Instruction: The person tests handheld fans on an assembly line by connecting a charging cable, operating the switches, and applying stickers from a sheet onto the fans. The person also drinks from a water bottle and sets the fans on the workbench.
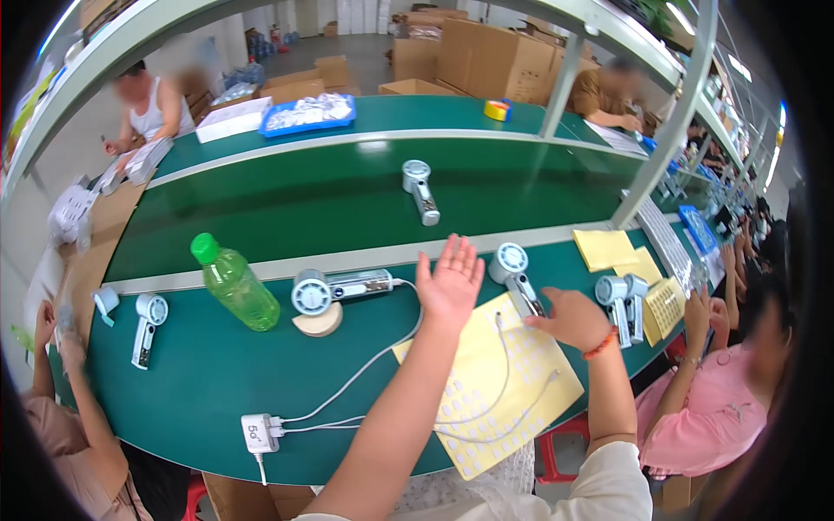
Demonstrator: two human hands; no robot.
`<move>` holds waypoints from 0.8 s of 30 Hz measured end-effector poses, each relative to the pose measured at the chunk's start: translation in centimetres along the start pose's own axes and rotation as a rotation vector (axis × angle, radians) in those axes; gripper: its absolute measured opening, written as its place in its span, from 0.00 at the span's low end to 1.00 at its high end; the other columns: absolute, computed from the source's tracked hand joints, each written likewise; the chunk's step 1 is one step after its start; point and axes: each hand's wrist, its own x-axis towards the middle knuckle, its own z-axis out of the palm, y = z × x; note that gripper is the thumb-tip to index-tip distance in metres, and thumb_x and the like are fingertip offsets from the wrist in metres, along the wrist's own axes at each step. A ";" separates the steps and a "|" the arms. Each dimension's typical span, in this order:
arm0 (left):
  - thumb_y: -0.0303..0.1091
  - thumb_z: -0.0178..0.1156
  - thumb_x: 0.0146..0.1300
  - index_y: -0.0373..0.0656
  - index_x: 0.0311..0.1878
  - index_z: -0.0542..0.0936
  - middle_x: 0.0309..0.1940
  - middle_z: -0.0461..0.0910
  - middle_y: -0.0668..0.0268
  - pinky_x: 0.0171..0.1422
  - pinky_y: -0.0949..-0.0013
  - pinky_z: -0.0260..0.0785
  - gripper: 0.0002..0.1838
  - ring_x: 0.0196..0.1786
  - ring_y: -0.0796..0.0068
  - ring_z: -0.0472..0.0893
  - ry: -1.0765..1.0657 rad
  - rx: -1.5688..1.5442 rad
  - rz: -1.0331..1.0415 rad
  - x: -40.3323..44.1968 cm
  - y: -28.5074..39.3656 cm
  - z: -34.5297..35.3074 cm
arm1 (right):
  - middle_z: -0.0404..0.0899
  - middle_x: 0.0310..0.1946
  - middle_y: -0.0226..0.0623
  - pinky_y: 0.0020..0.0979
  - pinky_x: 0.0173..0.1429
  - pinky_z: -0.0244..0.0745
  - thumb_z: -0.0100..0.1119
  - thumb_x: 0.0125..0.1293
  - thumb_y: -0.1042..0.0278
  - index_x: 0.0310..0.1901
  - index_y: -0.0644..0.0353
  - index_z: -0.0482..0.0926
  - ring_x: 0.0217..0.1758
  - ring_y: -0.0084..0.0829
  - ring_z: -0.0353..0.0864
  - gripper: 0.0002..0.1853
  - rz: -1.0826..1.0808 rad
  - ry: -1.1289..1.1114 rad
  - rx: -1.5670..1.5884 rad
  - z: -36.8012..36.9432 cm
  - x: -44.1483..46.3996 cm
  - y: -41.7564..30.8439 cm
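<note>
My left hand (pixel 452 282) is stretched over the bench, palm up with its fingers extended, holding nothing. Ahead of it, a light-blue handheld fan (pixel 423 195) lies on the green conveyor belt. My right hand (pixel 575 319) has its thumb and fingers around the handle end of another handheld fan (pixel 514 269), above the upper edge of a yellow sheet (pixel 512 382) bearing small white stickers. To the left of my left hand, a fan (pixel 334 289) with a cable plugged into its handle rests against a round beige piece (pixel 319 321).
A white charger (pixel 259 432) with several cables sits near the front edge. A green bottle (pixel 236 286) and a fan (pixel 146 330) stand or lie to the left. More fans (pixel 621 304) and yellow sheets (pixel 605 250) are at right. People sit on both sides; a metal post (pixel 665 130) rises at right.
</note>
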 end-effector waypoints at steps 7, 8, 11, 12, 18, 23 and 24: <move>0.52 0.52 0.63 0.43 0.40 0.75 0.32 0.73 0.70 0.48 0.70 0.66 0.20 0.37 0.75 0.72 0.026 0.090 0.043 0.6 0.3 -1.4 | 0.78 0.28 0.52 0.36 0.35 0.74 0.62 0.56 0.52 0.37 0.71 0.74 0.30 0.45 0.80 0.24 0.035 0.093 0.426 2.8 0.8 -0.2; 0.52 0.52 0.64 0.43 0.39 0.75 0.32 0.73 0.70 0.47 0.70 0.66 0.20 0.37 0.75 0.72 0.050 0.151 0.077 1.3 0.6 -2.9 | 0.78 0.28 0.51 0.35 0.34 0.74 0.63 0.56 0.54 0.37 0.71 0.74 0.30 0.43 0.80 0.23 0.022 0.120 0.499 2.6 0.7 -1.0; 0.56 0.51 0.64 0.41 0.46 0.73 0.36 0.75 0.68 0.51 0.67 0.68 0.25 0.43 0.74 0.74 0.053 0.322 -0.022 1.5 -0.2 -2.5 | 0.79 0.28 0.49 0.32 0.33 0.74 0.66 0.55 0.57 0.37 0.71 0.73 0.30 0.37 0.81 0.22 -0.058 0.222 0.704 2.4 0.8 -3.6; 0.57 0.50 0.64 0.40 0.48 0.73 0.37 0.76 0.67 0.52 0.66 0.69 0.26 0.45 0.73 0.75 -0.047 0.398 -0.155 -0.7 -0.8 0.6 | 0.79 0.28 0.48 0.31 0.33 0.74 0.67 0.55 0.58 0.38 0.72 0.73 0.30 0.35 0.81 0.22 -0.114 0.261 0.772 3.3 1.0 -4.0; 0.50 0.54 0.66 0.46 0.56 0.70 0.40 0.76 0.65 0.53 0.65 0.72 0.22 0.44 0.73 0.77 -0.075 0.365 -0.012 -0.6 -2.0 -0.1 | 0.73 0.34 0.39 0.27 0.36 0.71 0.70 0.53 0.60 0.54 0.68 0.65 0.32 0.27 0.74 0.32 -0.299 0.034 0.711 4.5 1.1 -3.6; 0.49 0.54 0.66 0.47 0.53 0.71 0.35 0.73 0.68 0.55 0.65 0.71 0.20 0.39 0.75 0.75 -0.044 0.380 0.038 -0.5 -1.3 -0.3 | 0.74 0.41 0.50 0.39 0.45 0.73 0.66 0.54 0.65 0.47 0.67 0.67 0.44 0.49 0.76 0.24 -0.179 0.204 0.427 6.6 0.8 -2.9; 0.49 0.53 0.66 0.46 0.53 0.71 0.35 0.73 0.69 0.55 0.65 0.71 0.20 0.38 0.75 0.75 -0.046 0.396 0.040 -0.4 -1.4 -0.4 | 0.74 0.41 0.51 0.39 0.46 0.73 0.65 0.55 0.67 0.47 0.67 0.68 0.45 0.49 0.76 0.22 -0.165 0.115 0.451 6.6 1.1 -2.8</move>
